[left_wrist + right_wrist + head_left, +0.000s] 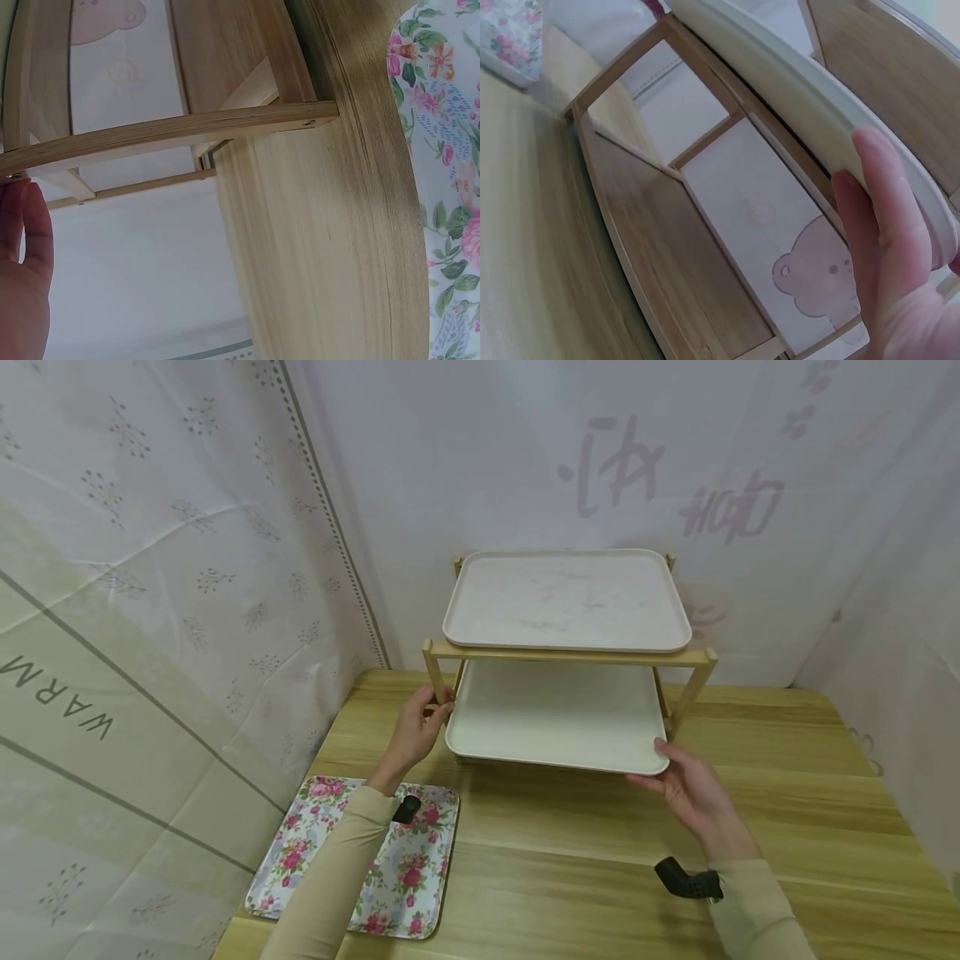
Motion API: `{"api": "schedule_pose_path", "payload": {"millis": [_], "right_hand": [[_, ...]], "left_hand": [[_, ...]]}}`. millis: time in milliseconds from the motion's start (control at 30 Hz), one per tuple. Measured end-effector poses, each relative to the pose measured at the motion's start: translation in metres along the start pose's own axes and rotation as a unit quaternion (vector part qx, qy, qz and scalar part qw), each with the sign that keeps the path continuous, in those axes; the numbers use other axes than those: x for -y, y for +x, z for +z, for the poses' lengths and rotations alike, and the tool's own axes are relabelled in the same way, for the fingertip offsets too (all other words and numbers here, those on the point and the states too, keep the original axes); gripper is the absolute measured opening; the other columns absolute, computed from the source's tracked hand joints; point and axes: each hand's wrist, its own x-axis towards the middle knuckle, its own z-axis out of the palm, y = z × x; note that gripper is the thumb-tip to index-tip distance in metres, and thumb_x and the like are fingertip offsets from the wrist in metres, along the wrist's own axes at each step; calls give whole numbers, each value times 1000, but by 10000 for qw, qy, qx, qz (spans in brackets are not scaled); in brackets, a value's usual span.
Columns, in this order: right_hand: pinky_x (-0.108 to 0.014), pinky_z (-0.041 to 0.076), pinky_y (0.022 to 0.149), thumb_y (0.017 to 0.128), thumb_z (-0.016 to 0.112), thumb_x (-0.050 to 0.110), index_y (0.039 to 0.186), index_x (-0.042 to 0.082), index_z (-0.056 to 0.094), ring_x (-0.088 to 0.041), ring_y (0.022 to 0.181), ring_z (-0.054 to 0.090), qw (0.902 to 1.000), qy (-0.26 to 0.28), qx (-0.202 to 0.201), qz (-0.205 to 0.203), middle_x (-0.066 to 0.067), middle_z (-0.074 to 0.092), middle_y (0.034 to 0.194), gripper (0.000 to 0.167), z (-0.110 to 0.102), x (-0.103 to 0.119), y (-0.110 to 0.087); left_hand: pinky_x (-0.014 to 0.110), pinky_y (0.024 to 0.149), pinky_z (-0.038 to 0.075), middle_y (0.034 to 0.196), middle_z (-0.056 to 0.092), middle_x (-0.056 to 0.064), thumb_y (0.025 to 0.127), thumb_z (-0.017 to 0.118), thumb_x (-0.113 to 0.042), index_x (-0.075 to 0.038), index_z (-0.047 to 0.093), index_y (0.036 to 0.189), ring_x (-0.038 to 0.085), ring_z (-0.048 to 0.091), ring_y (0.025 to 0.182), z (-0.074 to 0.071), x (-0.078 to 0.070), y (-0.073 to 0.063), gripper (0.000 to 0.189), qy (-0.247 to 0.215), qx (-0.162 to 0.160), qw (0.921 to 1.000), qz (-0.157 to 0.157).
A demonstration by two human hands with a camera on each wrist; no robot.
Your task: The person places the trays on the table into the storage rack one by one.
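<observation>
I am holding the near right corner of the cream tray (555, 718) in the right hand (697, 789), thumb on top and fingers beneath. The tray is reaching leftward from that hand to the left hand (416, 727), sitting in the wooden rack (570, 653) with its front edge jutting out toward me. The left hand's fingers are bending in narrowly at the rack's left front post; I cannot tell whether they are gripping post or tray edge. Beyond both hands and above them, the marbled tray (566, 602) is resting on the top tier, so I am judging that one done. The cream tray is looking only partly seated. The floral tray (412, 889) is lying on the counter (562, 860), on the near side of the left hand, not yet racked.
</observation>
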Motion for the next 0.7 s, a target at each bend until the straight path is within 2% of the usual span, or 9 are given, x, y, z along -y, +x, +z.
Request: {"api": "schedule_pose_path", "payload": {"millis": [100, 200, 267, 333, 400, 467, 533, 600, 700], "right_hand": [[-36, 55, 92, 105, 38, 12, 143, 19, -37, 2, 107, 50, 9995, -19, -312, 101, 7, -42, 151, 84, 3, 3, 2], [-35, 54, 93, 104, 40, 12, 148, 17, -30, 1, 104, 49, 9988, -97, -465, 92, 7, -36, 155, 83, 5, 3, 3], [-35, 54, 93, 104, 40, 11, 151, 18, -23, 0, 94, 53, 9989, 4, -466, 44, 3, -22, 159, 79, 5, 2, 3], [-38, 54, 92, 103, 42, 9, 155, 19, 1, -6, 82, 58, 9980, 366, -517, -18, -3, 14, 153, 67, 4, 1, 4], [-40, 54, 93, 102, 43, 6, 148, 16, 23, -8, 73, 58, 9963, 679, -527, -91, -2, 39, 127, 50, 3, -1, 4], [-41, 53, 93, 102, 44, 5, 136, 12, 33, -11, 69, 59, 9944, 893, -553, -142, -2, 45, 105, 36, 2, -2, 5], [-41, 53, 94, 102, 44, 5, 138, 11, 30, -10, 65, 56, 9945, 864, -568, -157, -3, 45, 99, 39, 2, -3, 5], [-38, 52, 96, 103, 42, 6, 149, 14, 12, -9, 68, 55, 9967, 611, -514, -147, -3, 40, 106, 57, 2, -3, 5], [-32, 50, 98, 103, 41, 7, 151, 12, -14, -5, 74, 52, 9981, 76, -573, -190, -2, 29, 119, 74, 5, -4, 3]], "left_hand": [[26, 73, 52, 112, 62, 28, 94, 55, 3, 12, 60, 111, 37, 63, 95, 1, 2, 1, 20, -14, -3, 10000, 2], [27, 75, 52, 110, 62, 26, 95, 56, 2, 11, 60, 113, 36, 63, 95, 1, 3, 1, 21, 28, -13, 10000, -8], [29, 76, 52, 110, 62, 25, 95, 56, 1, 11, 60, 114, 36, 62, 96, 1, 3, 1, 22, 79, -11, 10000, -13], [30, 78, 52, 110, 62, 24, 95, 56, 0, 10, 60, 115, 36, 62, 97, 2, 4, 1, 23, 120, 1, 9999, -17], [32, 78, 52, 110, 62, 24, 95, 56, -1, 10, 60, 116, 36, 62, 98, 2, 4, 0, 23, 124, 20, 9999, -40], [33, 79, 52, 110, 62, 24, 96, 56, -1, 9, 60, 116, 36, 62, 98, 2, 5, 0, 23, 101, 28, 9999, -69], [34, 79, 52, 110, 62, 24, 95, 56, -1, 9, 60, 116, 36, 62, 98, 2, 5, 0, 23, 77, 32, 9999, -99], [36, 79, 52, 110, 62, 24, 95, 56, -1, 9, 60, 115, 36, 62, 98, 2, 4, 0, 22, 67, 36, 9999, -121], [38, 79, 52, 110, 62, 24, 96, 56, 0, 9, 60, 115, 36, 62, 98, 2, 3, 0, 22, 54, 43, 9999, -122]]}}
